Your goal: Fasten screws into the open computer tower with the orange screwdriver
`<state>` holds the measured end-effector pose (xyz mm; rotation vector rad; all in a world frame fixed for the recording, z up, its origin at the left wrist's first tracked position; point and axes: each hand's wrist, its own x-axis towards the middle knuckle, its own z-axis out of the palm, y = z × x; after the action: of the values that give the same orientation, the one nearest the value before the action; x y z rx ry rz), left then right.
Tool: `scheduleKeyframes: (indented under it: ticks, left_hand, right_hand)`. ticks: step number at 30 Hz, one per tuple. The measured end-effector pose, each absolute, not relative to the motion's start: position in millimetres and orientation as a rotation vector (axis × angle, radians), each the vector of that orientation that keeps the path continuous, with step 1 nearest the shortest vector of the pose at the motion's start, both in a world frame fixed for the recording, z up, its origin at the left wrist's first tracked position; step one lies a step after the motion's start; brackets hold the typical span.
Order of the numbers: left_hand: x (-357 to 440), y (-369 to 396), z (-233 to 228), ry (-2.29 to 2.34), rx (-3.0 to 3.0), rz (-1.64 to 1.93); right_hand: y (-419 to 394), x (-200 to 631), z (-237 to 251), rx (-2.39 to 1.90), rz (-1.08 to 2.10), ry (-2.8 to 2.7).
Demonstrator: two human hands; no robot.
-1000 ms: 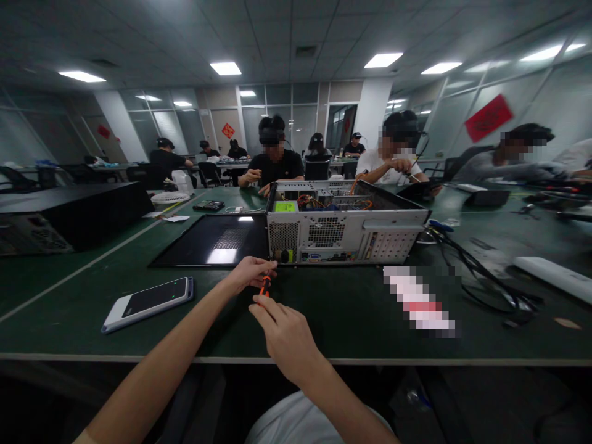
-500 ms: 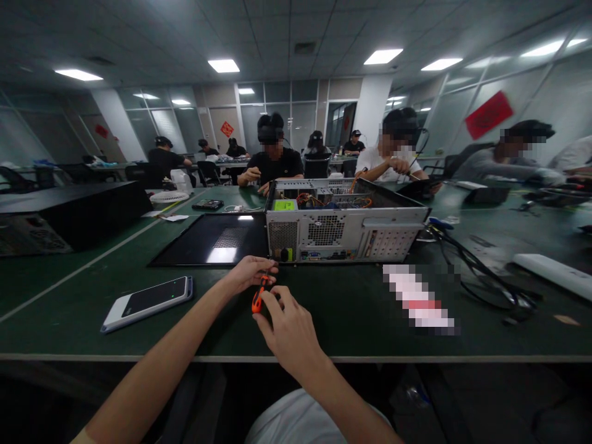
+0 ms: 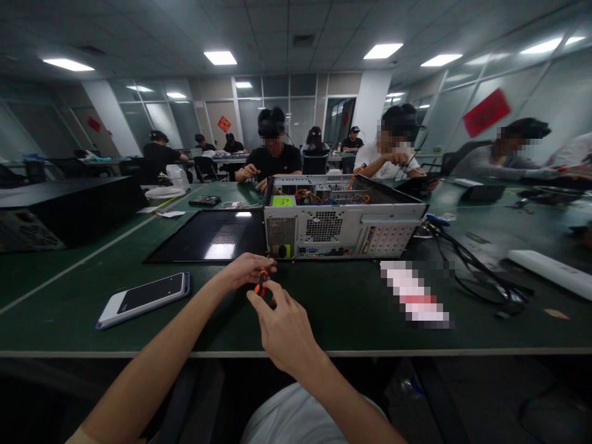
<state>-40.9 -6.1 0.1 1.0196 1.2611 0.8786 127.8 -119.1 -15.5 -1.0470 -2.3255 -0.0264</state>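
Note:
My right hand [image 3: 290,330] is closed around the handle of a small orange-and-black screwdriver [image 3: 261,280], which points away from me. At the far end of the screwdriver, my left hand [image 3: 244,270] has its fingers drawn together; what they pinch is too small and dark to make out. Both hands are over the table just in front of an opened computer case [image 3: 345,231], near its lower left corner. The case lies on its side with its rear panel towards me, and cables and a green-labelled power supply [image 3: 282,201] show inside.
A black side panel [image 3: 203,240] lies left of the case. Nearer me is a white device with a dark screen [image 3: 143,299]. Another computer case [image 3: 78,213] stands far left. Black cables [image 3: 467,265] and a white power strip [image 3: 552,272] lie right. Co-workers sit opposite.
My right hand has moved slightly up and left along the screwdriver, so less of its handle shows. My left hand stays at the far end. The whole view has shifted a little.

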Motion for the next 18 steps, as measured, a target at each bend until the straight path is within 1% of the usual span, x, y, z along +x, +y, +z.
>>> scheduleKeyframes:
  ticks: [7,11,18]
  left_hand:
    - [-35.4,-11.7,6.2,1.19,0.908,0.902]
    - [-33.8,-13.0,6.0,1.154,0.915,0.906]
    - [-35.5,-11.2,3.7,1.308,1.027,0.857]
  right_hand:
    - [-115.0,125.6,-18.6,-1.086,0.046,-2.264]
    - [-112.6,124.4,-22.1,-1.106,0.036,-2.244]
    - [-114.2,125.8,-23.1,-1.046,-0.012,-2.269]
